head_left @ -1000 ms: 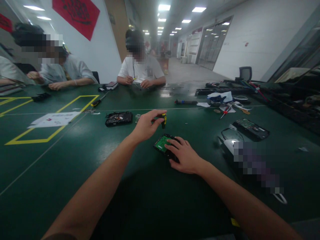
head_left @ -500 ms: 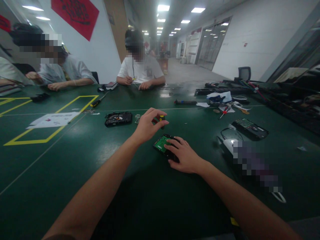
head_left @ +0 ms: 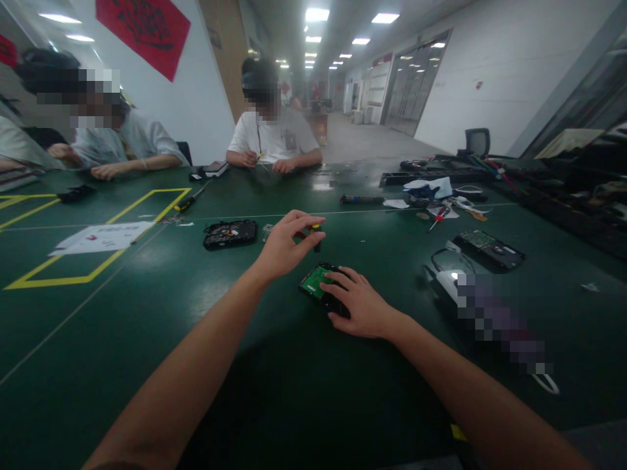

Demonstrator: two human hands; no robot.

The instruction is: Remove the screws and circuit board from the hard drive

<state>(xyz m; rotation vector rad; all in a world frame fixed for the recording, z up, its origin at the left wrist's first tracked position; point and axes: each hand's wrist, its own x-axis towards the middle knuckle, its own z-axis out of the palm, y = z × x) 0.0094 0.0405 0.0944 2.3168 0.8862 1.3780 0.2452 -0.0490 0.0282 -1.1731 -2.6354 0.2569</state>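
A small screwdriver (head_left: 317,239) with a black and yellow handle stands about upright, pinched between the thumb and fingers of my left hand (head_left: 287,245). Its tip lies above or behind the far edge of a hard drive (head_left: 314,282), and I cannot tell whether it touches. The drive lies on the green table with its green circuit board facing up. My right hand (head_left: 361,303) grips the drive from the right, fingers spread over the board and thumb along the near edge. A pile of small screws (head_left: 267,232) is partly hidden behind my left hand.
An opened drive case (head_left: 230,234) lies to the left, and another hard drive (head_left: 490,249) to the right. Nearer on the right is a white-ended device (head_left: 448,284) with a cable. Tools and cables lie further back. Two people (head_left: 274,137) sit across the table (head_left: 196,391).
The view has shifted very slightly. My left hand and the screwdriver have barely moved, and my right hand stays on the hard drive.
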